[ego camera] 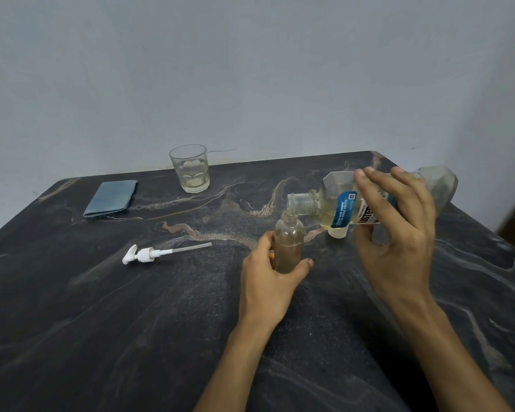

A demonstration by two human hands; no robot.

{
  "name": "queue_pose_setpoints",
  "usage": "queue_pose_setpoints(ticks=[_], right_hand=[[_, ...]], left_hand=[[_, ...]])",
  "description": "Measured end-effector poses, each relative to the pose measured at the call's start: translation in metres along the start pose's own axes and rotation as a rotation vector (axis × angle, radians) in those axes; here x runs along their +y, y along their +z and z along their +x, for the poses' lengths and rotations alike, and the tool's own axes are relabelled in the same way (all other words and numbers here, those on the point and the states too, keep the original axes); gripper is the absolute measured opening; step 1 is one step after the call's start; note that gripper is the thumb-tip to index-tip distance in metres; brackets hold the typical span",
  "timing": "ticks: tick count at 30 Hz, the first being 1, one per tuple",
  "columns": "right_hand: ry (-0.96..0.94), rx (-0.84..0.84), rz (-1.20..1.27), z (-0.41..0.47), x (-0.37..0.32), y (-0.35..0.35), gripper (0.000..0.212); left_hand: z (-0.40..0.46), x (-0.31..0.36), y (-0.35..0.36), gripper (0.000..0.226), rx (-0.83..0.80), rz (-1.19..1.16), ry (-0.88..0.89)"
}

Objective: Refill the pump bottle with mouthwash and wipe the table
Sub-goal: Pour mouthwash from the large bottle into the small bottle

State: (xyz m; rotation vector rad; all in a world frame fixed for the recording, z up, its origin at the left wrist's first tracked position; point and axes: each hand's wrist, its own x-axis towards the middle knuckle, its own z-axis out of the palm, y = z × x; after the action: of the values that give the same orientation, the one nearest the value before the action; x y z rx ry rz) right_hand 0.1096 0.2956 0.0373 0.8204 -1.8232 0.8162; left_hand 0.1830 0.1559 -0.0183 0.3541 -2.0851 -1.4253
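A small clear pump bottle (289, 237) stands upright on the dark marble table (131, 322), about half full of pale liquid, its neck uncapped. My left hand (269, 278) grips its lower body. My right hand (396, 230) holds a large clear mouthwash bottle (339, 203) with a blue label, tipped on its side. The mouthwash bottle's open mouth sits right over the small bottle's neck. The white pump head (144, 254) with its dip tube lies flat on the table to the left.
A folded blue-grey cloth (111, 197) lies at the back left. A drinking glass (191, 169) with a little pale liquid stands near the table's far edge, by the grey wall. The table's right edge runs just past the mouthwash bottle.
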Motion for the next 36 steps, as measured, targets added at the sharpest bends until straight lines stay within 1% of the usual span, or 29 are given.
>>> queue_pose_setpoints(ticks=[36], right_hand=[[0.0,-0.002,0.007,-0.0001,0.0004,-0.0011,0.088]], left_hand=[[-0.0001,0.001,-0.0002,0.035,-0.007,-0.01,0.002]])
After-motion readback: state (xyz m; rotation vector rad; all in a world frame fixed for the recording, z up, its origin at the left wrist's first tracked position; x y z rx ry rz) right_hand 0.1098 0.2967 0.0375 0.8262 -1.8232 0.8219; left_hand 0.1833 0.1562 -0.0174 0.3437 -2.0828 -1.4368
